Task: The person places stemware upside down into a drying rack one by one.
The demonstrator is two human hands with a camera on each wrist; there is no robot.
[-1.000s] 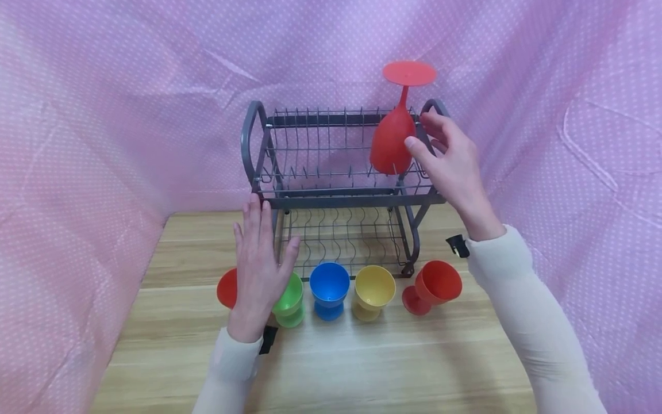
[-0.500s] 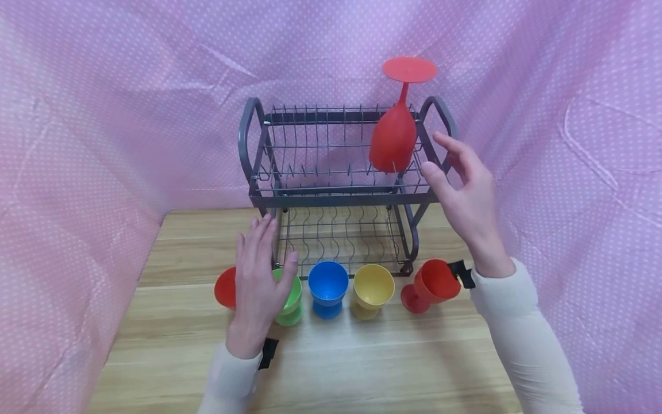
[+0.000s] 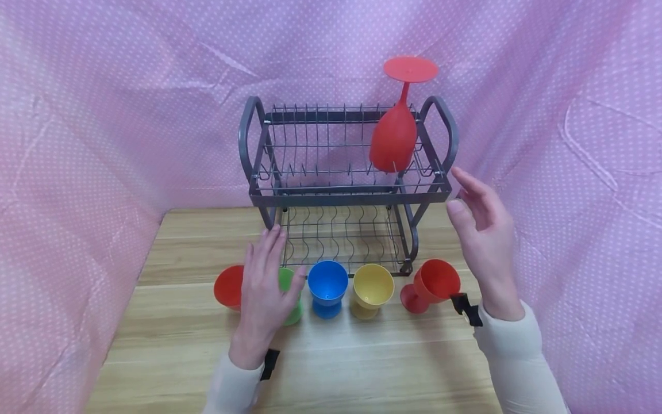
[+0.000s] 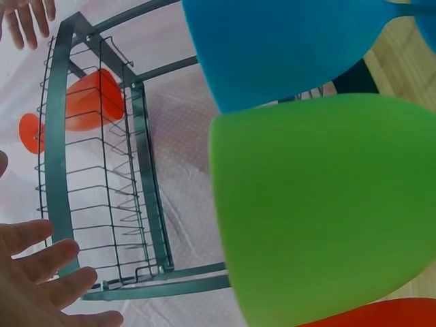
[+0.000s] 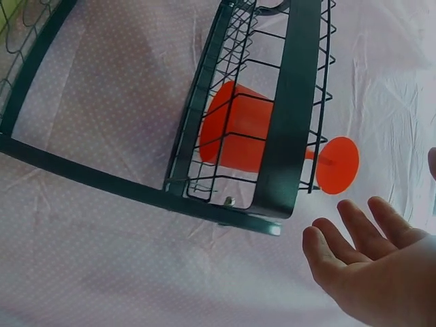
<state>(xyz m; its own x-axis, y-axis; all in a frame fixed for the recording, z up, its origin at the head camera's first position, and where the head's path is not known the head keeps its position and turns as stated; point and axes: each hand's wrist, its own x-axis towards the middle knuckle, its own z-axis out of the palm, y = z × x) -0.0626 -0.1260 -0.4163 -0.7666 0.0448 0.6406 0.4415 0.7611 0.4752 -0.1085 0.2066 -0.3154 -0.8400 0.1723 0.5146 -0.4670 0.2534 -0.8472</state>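
A red goblet (image 3: 394, 138) stands upside down at the right end of the upper tier of a dark two-tier dish rack (image 3: 351, 200), its round foot on top. My right hand (image 3: 488, 241) hovers to the right of the rack, apart from it, fingers loosely bent and holding nothing. Over the front row of cups, my left hand (image 3: 266, 287) has its fingers extended and partly hides a green goblet (image 3: 293, 313) and a red goblet (image 3: 227, 286). In the left wrist view, the green goblet (image 4: 320, 211) looms close to the camera.
A blue goblet (image 3: 328, 287), a yellow goblet (image 3: 372, 290) and another red goblet (image 3: 437, 282), which leans to the right, share the row in front of the rack. The wooden table (image 3: 336, 368) is bordered by pink dotted cloth (image 3: 155, 103).
My right hand has moved away from the upside-down red goblet, down and to the right. My left hand has drawn back from the rack's front left corner. The goblet has stayed in the rack.
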